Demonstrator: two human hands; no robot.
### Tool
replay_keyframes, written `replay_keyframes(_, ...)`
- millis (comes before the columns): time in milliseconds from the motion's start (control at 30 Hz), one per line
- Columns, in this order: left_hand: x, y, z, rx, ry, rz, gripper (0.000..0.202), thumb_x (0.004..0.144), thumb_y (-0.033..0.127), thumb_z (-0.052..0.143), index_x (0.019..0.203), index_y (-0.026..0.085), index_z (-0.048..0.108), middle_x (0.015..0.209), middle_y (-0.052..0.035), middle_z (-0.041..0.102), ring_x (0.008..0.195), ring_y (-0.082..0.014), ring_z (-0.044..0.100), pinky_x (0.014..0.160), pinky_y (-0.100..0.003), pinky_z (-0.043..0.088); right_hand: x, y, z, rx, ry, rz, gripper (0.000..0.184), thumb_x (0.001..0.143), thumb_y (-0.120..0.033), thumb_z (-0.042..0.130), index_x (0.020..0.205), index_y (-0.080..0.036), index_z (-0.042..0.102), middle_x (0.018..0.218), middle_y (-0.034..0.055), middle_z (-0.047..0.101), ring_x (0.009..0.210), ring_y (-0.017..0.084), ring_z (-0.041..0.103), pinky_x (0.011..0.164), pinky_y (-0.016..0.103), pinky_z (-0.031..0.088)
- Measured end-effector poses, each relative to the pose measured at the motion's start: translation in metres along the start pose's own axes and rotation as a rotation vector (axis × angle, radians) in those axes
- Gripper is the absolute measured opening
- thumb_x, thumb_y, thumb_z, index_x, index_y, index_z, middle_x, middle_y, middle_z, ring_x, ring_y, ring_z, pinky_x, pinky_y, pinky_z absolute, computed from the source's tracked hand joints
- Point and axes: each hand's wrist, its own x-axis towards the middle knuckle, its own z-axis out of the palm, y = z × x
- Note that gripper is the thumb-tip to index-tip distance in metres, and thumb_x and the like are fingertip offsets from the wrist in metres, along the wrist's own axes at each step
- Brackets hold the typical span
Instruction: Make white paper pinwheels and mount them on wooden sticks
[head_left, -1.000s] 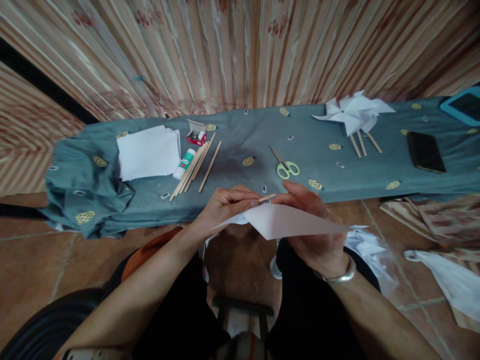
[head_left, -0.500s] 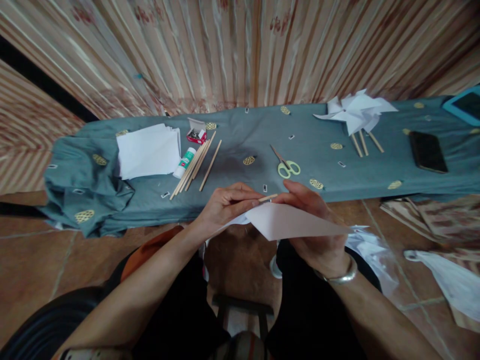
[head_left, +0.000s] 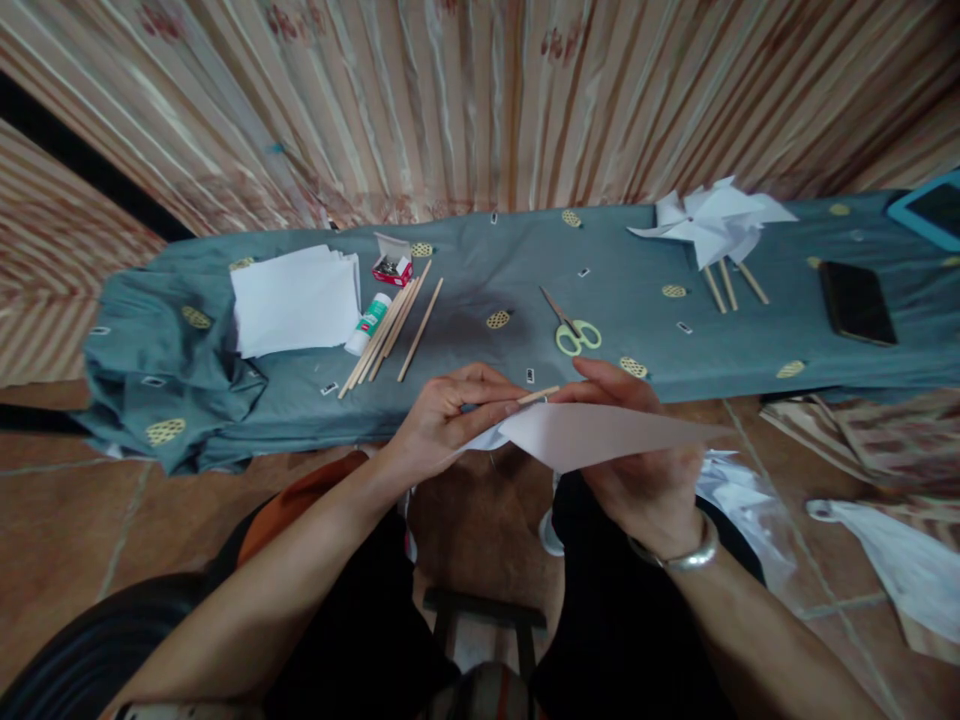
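Observation:
In front of my lap, my left hand (head_left: 457, 415) is closed round a thin wooden stick (head_left: 541, 394), whose tip pokes out past the fingers. A folded white paper pinwheel (head_left: 592, 433) hangs at that tip, one broad blade pointing right. My right hand (head_left: 645, 465) is behind this blade, its fingertips closed at the stick's tip and its thumb raised. A small shiny bit, perhaps a pin, shows between stick and paper. The blade hides most of the right fingers.
On the cloth-covered table (head_left: 465, 270) lie a paper stack (head_left: 296, 305), a glue stick (head_left: 368, 323), a box of pins (head_left: 392, 265), several wooden sticks (head_left: 420, 332), scissors (head_left: 576, 335), pinwheels (head_left: 716, 222), a phone (head_left: 857, 303) and a blue-framed device (head_left: 926, 215). Paper scraps (head_left: 739, 490) lie below right.
The pinwheel has turned slightly, its blade shifting to the right and lying a little flatter. Both hands keep their grip at the stick's tip.

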Motion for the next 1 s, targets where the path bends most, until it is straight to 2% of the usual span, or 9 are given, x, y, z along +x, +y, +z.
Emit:
replay_keyframes(300,-0.001,-0.005,-0.001,0.033,-0.016,0.054,0.023,0.083,0.04,0.065,0.097,0.025,0.076,0.087,-0.0065,0.07,0.078,-0.0151,0.063,0.07,-0.026,0.048,0.0,0.002,0.0,-0.046,0.036,-0.044,0.042,0.088,-0.022,0.057,0.129,-0.03,0.051,0.105,0.0036,0.072,0.1,0.023,0.068,0.082,0.04,0.058)
replay_keyframes(433,-0.001,-0.006,-0.001,0.04,-0.031,0.126,0.028,0.084,0.045,0.063,0.096,0.024,0.076,0.086,-0.007,0.07,0.077,-0.015,0.063,0.07,-0.026,0.05,0.002,-0.002,-0.004,-0.094,0.082,-0.045,0.036,0.081,-0.018,0.065,0.115,-0.028,0.06,0.106,0.0012,0.072,0.095,0.019,0.069,0.08,0.033,0.058)
replay_keyframes(567,-0.001,-0.004,-0.001,0.091,-0.023,0.131,0.028,0.085,0.044,0.062,0.097,0.023,0.076,0.087,-0.0072,0.07,0.077,-0.0146,0.064,0.07,-0.026,0.051,0.005,-0.006,-0.006,-0.105,0.092,-0.021,0.024,0.079,-0.015,0.065,0.101,-0.026,0.066,0.111,0.0012,0.07,0.094,0.017,0.07,0.076,0.028,0.058)
replay_keyframes(800,-0.003,0.003,0.0,0.217,-0.007,0.271,0.023,0.089,0.033,0.059,0.1,0.021,0.075,0.085,-0.0064,0.07,0.076,-0.013,0.066,0.066,-0.022,0.051,0.0,-0.004,-0.002,-0.042,0.102,0.042,0.043,0.079,-0.021,0.066,0.121,-0.028,0.058,0.099,0.0013,0.073,0.086,0.02,0.071,0.074,0.033,0.059)
replay_keyframes(1000,-0.005,0.006,0.003,0.298,0.009,0.346,0.022,0.09,0.026,0.057,0.101,0.019,0.074,0.085,-0.0062,0.071,0.076,-0.0121,0.066,0.066,-0.021,0.051,-0.005,0.005,0.001,0.021,0.071,0.05,0.044,0.081,-0.022,0.062,0.124,-0.03,0.056,0.101,0.003,0.072,0.089,0.022,0.071,0.077,0.037,0.059)
